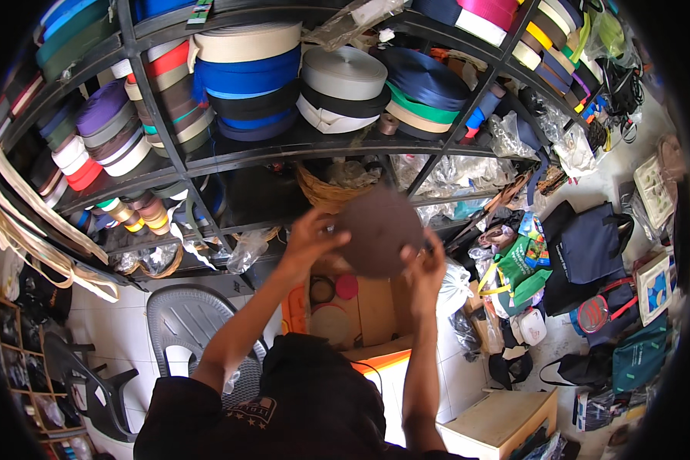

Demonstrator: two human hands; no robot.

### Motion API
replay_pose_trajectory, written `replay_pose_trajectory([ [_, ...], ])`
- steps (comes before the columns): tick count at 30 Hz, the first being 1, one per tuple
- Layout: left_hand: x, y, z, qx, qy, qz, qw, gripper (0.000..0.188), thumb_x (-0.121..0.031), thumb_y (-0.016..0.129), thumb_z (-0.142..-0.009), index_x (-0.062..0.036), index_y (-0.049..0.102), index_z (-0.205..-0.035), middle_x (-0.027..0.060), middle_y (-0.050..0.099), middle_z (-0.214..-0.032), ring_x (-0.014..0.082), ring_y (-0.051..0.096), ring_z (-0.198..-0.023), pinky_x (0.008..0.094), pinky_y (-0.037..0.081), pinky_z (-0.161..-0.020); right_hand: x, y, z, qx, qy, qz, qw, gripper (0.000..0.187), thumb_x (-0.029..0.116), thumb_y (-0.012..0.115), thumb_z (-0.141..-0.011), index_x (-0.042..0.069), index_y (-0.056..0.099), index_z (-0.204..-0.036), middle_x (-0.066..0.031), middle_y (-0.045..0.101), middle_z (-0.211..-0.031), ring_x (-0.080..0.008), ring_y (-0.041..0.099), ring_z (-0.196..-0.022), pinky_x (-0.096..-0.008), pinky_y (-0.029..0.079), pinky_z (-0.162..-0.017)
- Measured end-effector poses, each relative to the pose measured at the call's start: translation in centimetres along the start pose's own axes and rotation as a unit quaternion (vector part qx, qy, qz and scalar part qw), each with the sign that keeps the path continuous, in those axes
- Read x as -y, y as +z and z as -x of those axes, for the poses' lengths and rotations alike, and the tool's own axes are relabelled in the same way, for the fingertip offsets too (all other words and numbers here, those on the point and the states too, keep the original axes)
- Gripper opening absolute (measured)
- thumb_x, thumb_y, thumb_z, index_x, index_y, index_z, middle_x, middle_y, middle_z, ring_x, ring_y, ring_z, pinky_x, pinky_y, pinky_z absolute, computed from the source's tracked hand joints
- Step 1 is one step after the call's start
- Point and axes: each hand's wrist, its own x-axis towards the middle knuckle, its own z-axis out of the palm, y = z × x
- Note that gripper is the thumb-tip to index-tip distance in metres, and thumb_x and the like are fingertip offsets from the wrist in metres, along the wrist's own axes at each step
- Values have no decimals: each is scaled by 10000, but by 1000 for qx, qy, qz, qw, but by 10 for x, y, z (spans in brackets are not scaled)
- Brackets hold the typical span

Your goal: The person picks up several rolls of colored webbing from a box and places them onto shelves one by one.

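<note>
A dark brown, flat round disc [383,232], apparently a tightly wound roll of strap, is held up between both hands, in front of the black shelf rack [322,149]. The left hand [318,239] has its grip on the disc's left edge; the right hand's [425,268] grip is on its lower right edge, fingers bent around the rim.

Below it sits an orange-rimmed container with tan cardboard inside [387,359], holding a small round bright pink piece [346,287] and a dark ring-shaped roll [322,290].

As far along as I can judge, the disc is picked up and secured, with no loose end visible; setting it down is not yet done. Whether it belongs on the rack or in the container cannot be told.
</note>
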Motion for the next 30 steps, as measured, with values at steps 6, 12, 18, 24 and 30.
replay_pose_trajectory([
  [6, -105, 21, -65, 9, 362, -83, 929, 740, -29, 762, -768, -59, 384, -1403, 126, 527, -1337, 221, 634, -1042, 335, 603, -758, 115, 77, -112, 42, -56, -148, 986, 474, 221, 742, -837, -36, 569, -1196, -108, 654, -1028, -178, 659, -858, -274, 538, -619],
  [12, -56, -14, -37, 105, 128, -72, 984, 532, -101, 780, -787, -9, 527, -1247, 117, 621, -1184, 179, 664, -912, 301, 604, -709, 134, 121, -201, 32, -61, -147, 987, 366, 155, 729, -828, -64, 614, -1098, -137, 654, -1032, -229, 664, -877, -343, 590, -722],
  [18, 6, -46, 0, 16, 50, -39, 998, 400, -121, 717, -840, -3, 570, -1193, 127, 656, -1096, 202, 686, -843, 315, 606, -656, 126, 152, -232, 33, -90, -106, 990, 332, 124, 725, -825, -79, 620, -1066, -172, 657, -1002, -241, 683, -773, -322, 609, -615],
  [24, 55, -76, 38, -50, -41, -46, 997, 374, -155, 714, -847, -10, 598, -1172, 119, 665, -1074, 178, 676, -852, 308, 592, -680, 142, 148, -221, 202, -97, 50, 973, 647, 213, 854, -719, -102, 537, -1187, -160, 646, -1071, -215, 660, -952, -286, 538, -909],
  [30, 97, -85, 56, -55, -71, -54, 994, 361, -167, 703, -854, -22, 616, -1173, 89, 673, -1069, 158, 662, -886, 288, 568, -676, 136, 151, -223, 213, -123, 154, 957, 626, 287, 859, -712, -10, 590, -1194, -82, 635, -1133, -160, 605, -1035, -287, 506, -877],
])
